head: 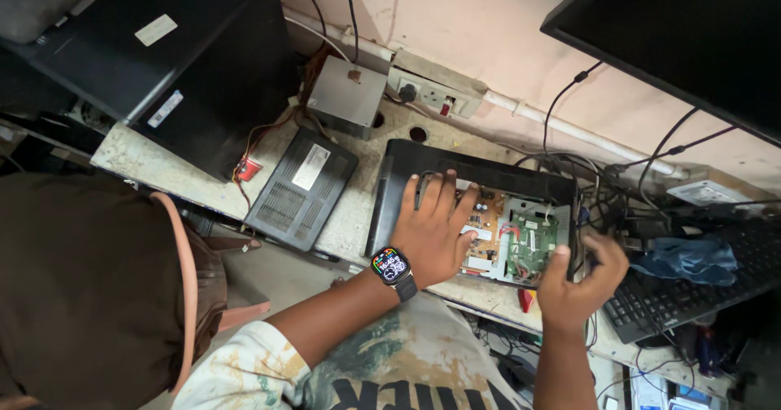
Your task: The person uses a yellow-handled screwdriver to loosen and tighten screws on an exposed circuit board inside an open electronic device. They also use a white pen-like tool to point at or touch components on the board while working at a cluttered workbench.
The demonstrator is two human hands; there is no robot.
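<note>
Setting: a cluttered stone workbench [146, 166] set against a pale wall, seen from above.
Left hand [435, 231]: lies flat, fingers spread and unclenched, pressed on the opened monitor [407, 166]; it grasps nothing. A smartwatch [390, 265] with a lit face sits on its wrist.
Right hand [579, 280]: curled at the monitor's right edge, thumb up against the metal frame beside the green circuit board [533, 243]; whether it truly grips the edge I cannot tell.
Monitor: lies face down near the front edge of the bench, about mid-length, its black back shell open. A brown circuit board [488, 223] sits just left of the green one, both inside the metal tray.
Right of it: tangled black cables [606, 190], then a black keyboard [691, 288] with a blue cloth [687, 259] lying on it.
Left of it: a flat black vented box [301, 186], lying slantwise.
Back edge: a grey metal power supply [346, 97] by a wall socket strip [431, 93].
Far left corner: a black computer tower [171, 60], tipped over.
Upper right: a dark screen [691, 28] overhangs the bench.
</note>
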